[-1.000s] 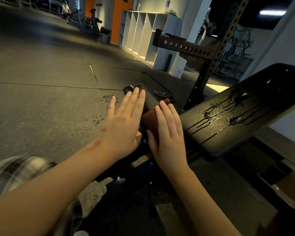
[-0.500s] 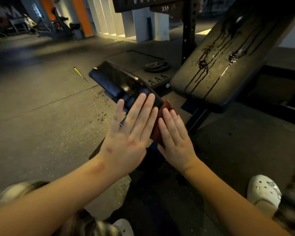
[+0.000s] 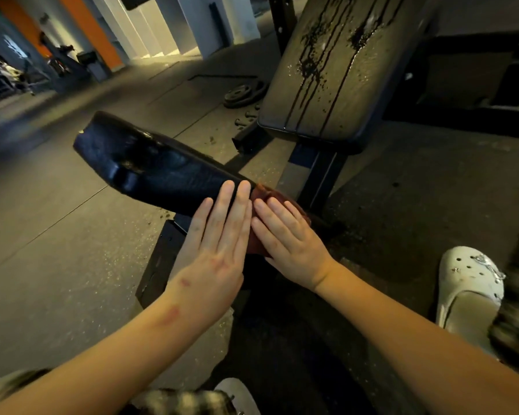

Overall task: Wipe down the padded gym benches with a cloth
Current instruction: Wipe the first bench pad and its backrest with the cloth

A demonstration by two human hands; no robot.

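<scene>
- The left hand lies flat on the near end of the black seat pad. Its fingers are straight and close together, and it holds nothing.
- The right hand is flat too, with straight fingers. It presses down on a red-brown cloth.
- The cloth sits on the near end of the seat pad, right beside the left hand. Most of it is hidden under the right hand. A bit shows past the fingertips, and a bit shows between the two hands.
- The two hands touch side by side.
- The seat pad looks dark and shiny. It points away to the left.
- The back pad stands tilted up behind it, on the right. Dark wet lines run down it, with small drops around them.
- Round weight plates lie on the floor just left of the back pad.
- A white shoe with holes rests on the floor at the right. The tip of another white shoe shows at the bottom.
</scene>
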